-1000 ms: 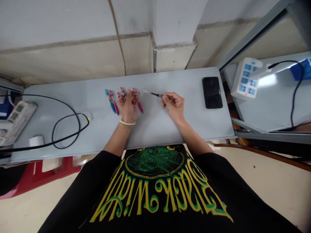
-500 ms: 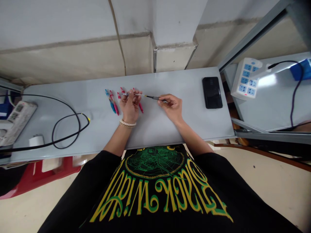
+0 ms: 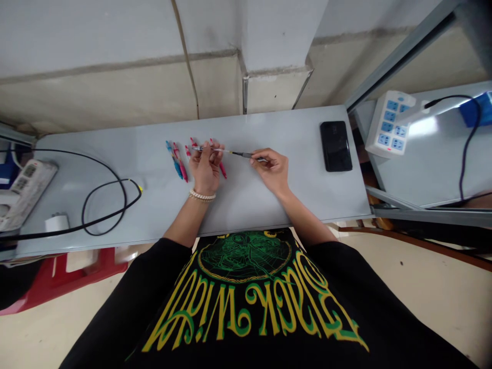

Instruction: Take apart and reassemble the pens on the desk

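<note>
Stretching between hands (image 3: pixel 269 166): slim dark pen part (image 3: pixel 242 154).

Upside down across the black shirt (image 3: pixel 246 353), yellow-and-green lettering (image 3: pixel 231 310) reads "Black Widow".

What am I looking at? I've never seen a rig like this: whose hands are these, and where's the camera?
There is no machine: these are a person's bare hands, seen by a camera worn on the head, looking forward and down. The left hand, with a pale bracelet at its wrist, holds a slim piece with a shiny end. The right hand pinches a slim dark piece whose thin clear end points toward the left hand. Whether the two pieces touch is too small to tell. On the grey table lie pink pens and a blue pen by the left hand, a black phone to the right, and a black cable and white adapter to the left.
</note>
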`<state>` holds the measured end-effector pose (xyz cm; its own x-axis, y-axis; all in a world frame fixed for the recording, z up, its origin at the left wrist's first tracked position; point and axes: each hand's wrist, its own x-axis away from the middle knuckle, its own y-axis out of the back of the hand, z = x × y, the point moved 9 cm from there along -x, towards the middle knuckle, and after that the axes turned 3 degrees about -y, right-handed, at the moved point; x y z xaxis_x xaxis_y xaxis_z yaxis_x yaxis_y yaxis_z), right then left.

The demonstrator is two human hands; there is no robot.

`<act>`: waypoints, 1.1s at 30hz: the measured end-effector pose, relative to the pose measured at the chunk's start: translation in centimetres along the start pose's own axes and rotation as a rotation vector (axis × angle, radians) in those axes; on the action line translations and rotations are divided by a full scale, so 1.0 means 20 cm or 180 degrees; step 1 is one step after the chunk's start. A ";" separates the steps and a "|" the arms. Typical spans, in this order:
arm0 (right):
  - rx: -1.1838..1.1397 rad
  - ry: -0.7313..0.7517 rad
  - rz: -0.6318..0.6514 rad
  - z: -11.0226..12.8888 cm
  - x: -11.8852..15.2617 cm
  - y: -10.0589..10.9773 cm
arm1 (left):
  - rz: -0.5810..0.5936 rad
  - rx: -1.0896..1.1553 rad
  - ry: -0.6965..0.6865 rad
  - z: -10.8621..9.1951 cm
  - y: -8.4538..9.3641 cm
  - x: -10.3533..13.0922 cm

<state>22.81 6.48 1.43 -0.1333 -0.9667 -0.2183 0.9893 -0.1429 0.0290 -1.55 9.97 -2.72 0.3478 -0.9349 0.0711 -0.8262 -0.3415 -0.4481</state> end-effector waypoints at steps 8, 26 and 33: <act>0.0156 0.0432 0.0162 0.07 0.03 -0.04 | 0.0372 -0.0253 -0.0027 0.03 -0.06 0.03; 0.0605 0.0661 0.0145 0.09 0.06 -0.06 | 0.0358 -0.0405 0.0571 0.04 -0.13 0.11; 0.0544 0.0763 0.0250 0.08 0.06 -0.07 | 0.0471 -0.0100 0.0512 0.03 -0.15 0.13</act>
<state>21.14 5.12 2.77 -0.0188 -0.9015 -0.4324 0.9691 -0.1229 0.2141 2.17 8.71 -1.79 0.1485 -0.9776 0.1491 -0.8773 -0.1998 -0.4364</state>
